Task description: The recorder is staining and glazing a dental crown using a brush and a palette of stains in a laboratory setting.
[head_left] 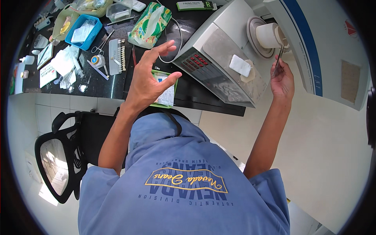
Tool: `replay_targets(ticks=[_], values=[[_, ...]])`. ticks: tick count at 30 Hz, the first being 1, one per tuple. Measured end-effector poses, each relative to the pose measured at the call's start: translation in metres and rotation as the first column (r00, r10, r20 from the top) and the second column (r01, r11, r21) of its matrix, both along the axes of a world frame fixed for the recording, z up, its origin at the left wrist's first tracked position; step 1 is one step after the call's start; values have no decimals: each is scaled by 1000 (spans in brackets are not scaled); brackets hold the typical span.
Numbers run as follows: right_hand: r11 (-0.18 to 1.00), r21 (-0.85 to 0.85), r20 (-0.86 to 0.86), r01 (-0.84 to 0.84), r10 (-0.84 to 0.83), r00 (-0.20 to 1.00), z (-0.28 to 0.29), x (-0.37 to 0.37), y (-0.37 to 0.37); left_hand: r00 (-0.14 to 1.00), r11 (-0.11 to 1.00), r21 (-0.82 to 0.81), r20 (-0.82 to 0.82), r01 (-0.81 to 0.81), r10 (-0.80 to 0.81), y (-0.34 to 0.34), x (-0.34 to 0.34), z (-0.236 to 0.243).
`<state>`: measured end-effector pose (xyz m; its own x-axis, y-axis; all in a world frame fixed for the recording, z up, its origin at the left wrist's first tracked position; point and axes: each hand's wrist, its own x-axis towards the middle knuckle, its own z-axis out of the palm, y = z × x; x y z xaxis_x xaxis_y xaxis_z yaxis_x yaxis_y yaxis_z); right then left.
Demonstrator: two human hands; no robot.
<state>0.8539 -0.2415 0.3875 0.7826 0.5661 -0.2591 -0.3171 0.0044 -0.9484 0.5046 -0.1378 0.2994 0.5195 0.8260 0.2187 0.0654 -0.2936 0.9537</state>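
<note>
My right hand is closed around slim metal tweezers. Their tips reach up to a white cylinder on a round grey plate at the top of a grey furnace; whether the tips grip anything is too small to make out. Raised over the table's front edge, my left hand is open, thumb and fingers spread, holding nothing. Behind it lies a green tray with a printed packet in it, partly hidden by the hand. A white pad rests on the furnace's top beside a beige round piece.
A tissue pack lies beyond my left hand, with a cable looping past it. Farther left are a blue basket, scissors, a shade guide and crumpled tissues. A black mesh chair stands left of me.
</note>
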Motion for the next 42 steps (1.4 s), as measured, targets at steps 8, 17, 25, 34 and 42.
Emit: replay_targets(ticks=[8, 17, 25, 34, 42], values=[[1000, 4, -14, -22, 22, 1000, -4, 8, 2, 1000, 1000, -23, -4, 2, -2, -15, 2, -6], [999, 22, -13, -32, 32, 999, -4, 12, 3, 988, 988, -25, 15, 152, -151, -43, 18, -12], [997, 29, -35, -76, 77, 996, -1, 10, -1, 919, 919, 4, -9, 395, -395, -81, 57, -37], [1000, 23, -86, 7, -5, 996, -2, -10, -34, 716, 797, 151, -559, 584, -418, -114, 109, -106], [998, -47, -80, 31, -34, 996, -20, -50, -108, 614, 746, 300, -769, 594, -180, -135, 122, -146]])
